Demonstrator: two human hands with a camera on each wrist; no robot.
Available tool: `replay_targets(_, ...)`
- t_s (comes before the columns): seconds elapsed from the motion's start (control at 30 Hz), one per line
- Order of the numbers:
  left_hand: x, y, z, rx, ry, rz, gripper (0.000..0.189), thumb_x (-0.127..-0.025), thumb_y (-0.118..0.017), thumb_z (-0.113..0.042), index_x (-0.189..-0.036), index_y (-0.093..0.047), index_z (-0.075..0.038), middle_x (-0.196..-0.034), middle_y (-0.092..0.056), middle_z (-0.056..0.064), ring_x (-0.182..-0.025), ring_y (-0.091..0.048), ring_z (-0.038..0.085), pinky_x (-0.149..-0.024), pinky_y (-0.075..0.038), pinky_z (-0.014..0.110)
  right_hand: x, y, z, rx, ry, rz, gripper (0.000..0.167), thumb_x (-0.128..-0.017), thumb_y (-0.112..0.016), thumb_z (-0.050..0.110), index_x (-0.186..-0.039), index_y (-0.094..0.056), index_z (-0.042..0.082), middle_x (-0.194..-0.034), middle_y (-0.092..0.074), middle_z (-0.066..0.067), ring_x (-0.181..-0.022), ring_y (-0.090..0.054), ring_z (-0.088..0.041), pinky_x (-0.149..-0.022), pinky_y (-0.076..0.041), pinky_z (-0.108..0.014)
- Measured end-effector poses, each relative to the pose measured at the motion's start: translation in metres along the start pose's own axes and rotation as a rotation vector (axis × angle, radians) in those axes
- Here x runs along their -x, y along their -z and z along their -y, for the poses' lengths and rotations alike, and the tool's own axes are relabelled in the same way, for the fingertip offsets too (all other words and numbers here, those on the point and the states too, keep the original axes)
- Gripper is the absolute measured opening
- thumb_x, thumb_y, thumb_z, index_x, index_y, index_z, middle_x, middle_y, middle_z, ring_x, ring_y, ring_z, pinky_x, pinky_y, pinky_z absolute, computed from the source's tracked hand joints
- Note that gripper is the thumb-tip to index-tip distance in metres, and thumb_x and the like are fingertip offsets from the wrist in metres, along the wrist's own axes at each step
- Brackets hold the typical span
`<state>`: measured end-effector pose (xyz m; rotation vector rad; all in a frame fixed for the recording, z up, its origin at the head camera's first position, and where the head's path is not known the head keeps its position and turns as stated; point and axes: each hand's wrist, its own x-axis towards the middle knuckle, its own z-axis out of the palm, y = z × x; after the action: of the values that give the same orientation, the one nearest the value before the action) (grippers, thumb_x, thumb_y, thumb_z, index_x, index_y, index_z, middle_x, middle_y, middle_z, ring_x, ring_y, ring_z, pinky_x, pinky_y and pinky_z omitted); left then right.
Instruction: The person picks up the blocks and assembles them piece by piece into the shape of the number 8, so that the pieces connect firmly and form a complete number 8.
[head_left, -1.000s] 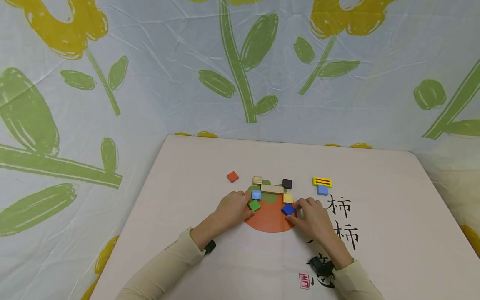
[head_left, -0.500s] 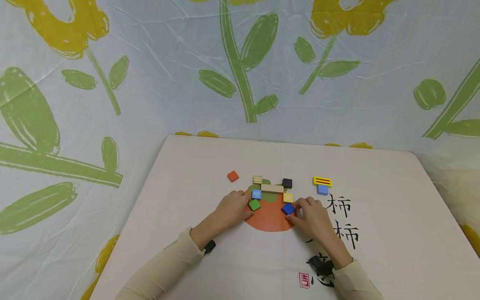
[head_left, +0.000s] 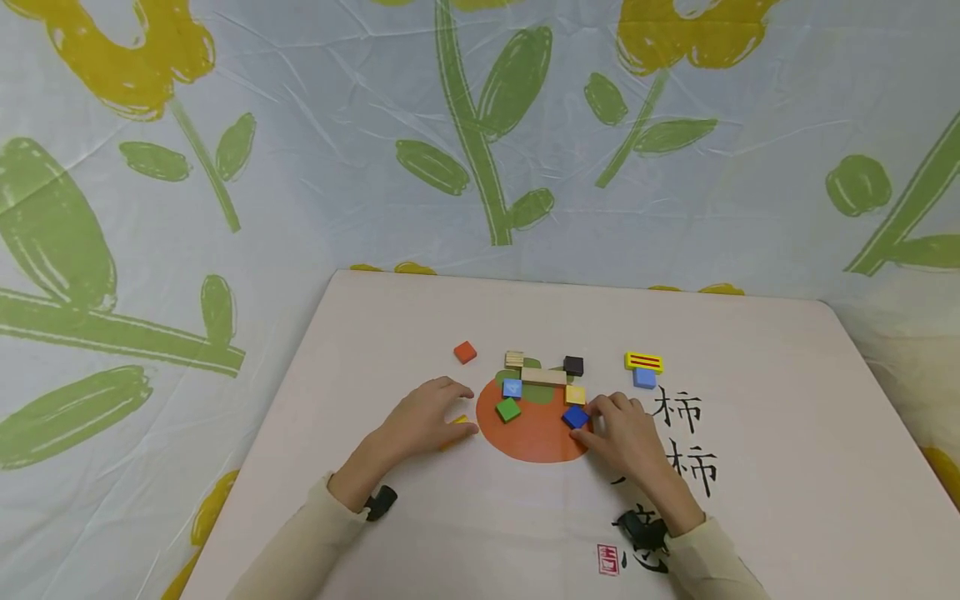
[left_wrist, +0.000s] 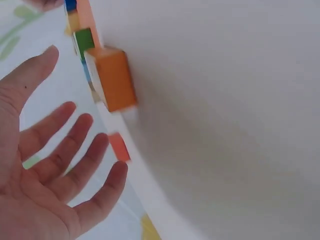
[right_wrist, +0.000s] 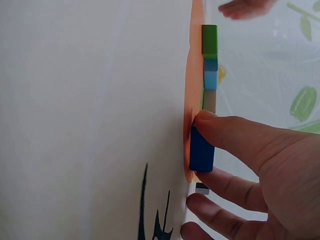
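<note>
My right hand (head_left: pixel 626 437) pinches a dark blue block (right_wrist: pixel 202 149) between thumb and fingers, low on the printed orange fruit (head_left: pixel 536 442). The left hand (head_left: pixel 423 423), fingers spread, hovers left of the fruit around an orange block (left_wrist: pixel 117 80). In the left wrist view a gap shows between fingers and that block; the head view shows it partly hidden by the thumb. A green block (head_left: pixel 507 410) sits turned on the fruit. Above it lie a light blue block (head_left: pixel 512 388), a long wooden block (head_left: pixel 543 377) and a yellow block (head_left: pixel 575 395).
Behind the long block are a striped wooden block (head_left: pixel 514 359) and a black block (head_left: pixel 573 366). A red-orange block (head_left: pixel 465 352) lies back left. At right, a red-striped yellow block (head_left: pixel 643 362) adjoins a blue block (head_left: pixel 644 378). Black characters (head_left: pixel 693 471) mark the tabletop (head_left: pixel 810 433).
My left hand has left the green block and moved left to the orange block, which now shows beside the fruit. The right hand stays at the dark blue block.
</note>
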<state>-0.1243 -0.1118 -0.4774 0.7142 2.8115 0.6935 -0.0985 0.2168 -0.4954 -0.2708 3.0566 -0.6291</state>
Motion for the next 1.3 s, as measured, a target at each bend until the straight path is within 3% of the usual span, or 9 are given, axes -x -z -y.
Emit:
replay_targets(0.23, 0.026, 0.003, 0.013, 0.023, 0.066, 0.001, 0.045, -0.084, -0.082, -0.038, -0.119, -0.069, -0.013, -0.121, -0.062, -0.001, -0.115, -0.058, 0.021, -0.095, -0.049, 0.041, 0.001, 0.0, -0.001, 0.001, 0.002, 0.002, 0.04, -0.081, -0.084, 0.036, -0.101, -0.067, 0.007, -0.1, -0.06, -0.012, -0.085, -0.05, -0.03, -0.072, -0.043, -0.044)
replay_targets(0.4, 0.034, 0.0, 0.016, -0.017, 0.061, -0.01, 0.042, -0.082, -0.084, -0.037, -0.112, -0.07, -0.011, -0.115, -0.062, -0.001, -0.109, -0.06, 0.022, -0.093, -0.05, 0.04, 0.002, 0.0, -0.001, -0.008, 0.0, 0.002, 0.039, -0.081, -0.084, 0.036, -0.101, -0.067, 0.007, -0.1, -0.06, -0.013, -0.086, -0.051, -0.031, -0.073, -0.044, -0.044)
replay_targets(0.77, 0.035, -0.002, 0.014, -0.126, 0.023, -0.003, 0.034, -0.08, -0.085, -0.04, -0.093, -0.072, -0.012, -0.106, -0.062, 0.0, -0.096, -0.06, 0.019, -0.086, -0.052, 0.037, 0.001, 0.0, 0.0, -0.003, -0.006, 0.011, 0.038, -0.081, -0.084, 0.035, -0.102, -0.067, 0.007, -0.102, -0.061, -0.013, -0.086, -0.051, -0.03, -0.073, -0.045, -0.045)
replay_targets(1.17, 0.036, -0.003, 0.012, -0.166, 0.013, -0.032, 0.031, -0.08, -0.085, -0.037, -0.093, -0.073, -0.012, -0.106, -0.065, 0.001, -0.095, -0.06, 0.021, -0.083, -0.052, 0.037, 0.001, 0.001, 0.001, 0.002, -0.012, 0.013, 0.038, -0.081, -0.084, 0.035, -0.101, -0.067, 0.007, -0.102, -0.061, -0.014, -0.087, -0.052, -0.031, -0.073, -0.046, -0.046)
replay_targets(1.3, 0.034, -0.003, 0.012, -0.155, -0.017, -0.062, 0.029, -0.081, -0.084, -0.036, -0.094, -0.074, -0.012, -0.107, -0.066, -0.001, -0.096, -0.061, 0.019, -0.083, -0.052, 0.037, 0.001, 0.001, 0.003, 0.006, -0.01, 0.013, 0.038, -0.081, -0.084, 0.035, -0.101, -0.067, 0.007, -0.102, -0.061, -0.013, -0.086, -0.051, -0.03, -0.073, -0.046, -0.045)
